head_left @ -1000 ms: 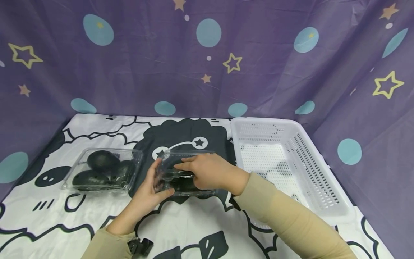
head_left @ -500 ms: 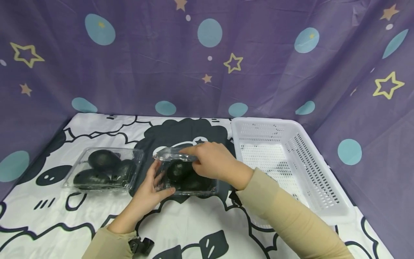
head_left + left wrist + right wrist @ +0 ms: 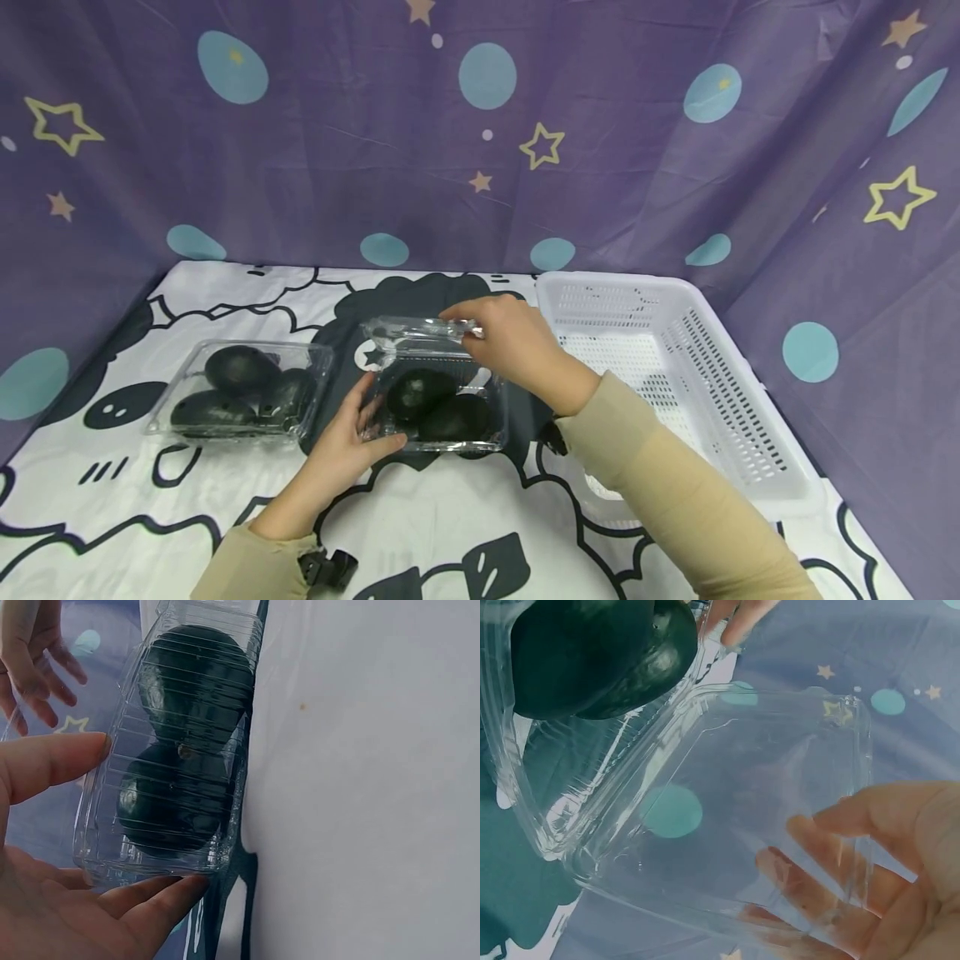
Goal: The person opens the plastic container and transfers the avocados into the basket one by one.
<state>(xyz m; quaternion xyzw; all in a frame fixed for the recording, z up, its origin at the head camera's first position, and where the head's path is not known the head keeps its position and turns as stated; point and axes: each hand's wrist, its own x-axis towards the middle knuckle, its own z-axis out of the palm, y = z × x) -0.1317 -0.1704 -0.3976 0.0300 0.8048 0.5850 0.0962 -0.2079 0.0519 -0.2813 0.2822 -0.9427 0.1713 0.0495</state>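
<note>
A clear plastic clamshell box (image 3: 491, 417) stands mid-table with its hinged lid (image 3: 727, 772) raised. Two dark green avocados (image 3: 459, 418) show inside it. My left hand (image 3: 341, 454) grips the left end of the box, thumb at the front rim and fingers along the side wall, seen also in the left wrist view. Above the back of the box, my right hand (image 3: 517, 342) pinches the edge of the lid, thumb on one face and fingers seen through the clear plastic on the other.
Left of the hands stands a second clear box (image 3: 324, 367) with several avocados (image 3: 240, 371) under its plastic. A white perforated basket (image 3: 738, 392) stands on the right, beside the right forearm. A purple curtain (image 3: 615, 167) hangs behind the patterned tablecloth (image 3: 420, 517).
My right hand has moved up and back with the lid, swinging it up off the avocados, which now show openly. The left hand has stayed on the box.
</note>
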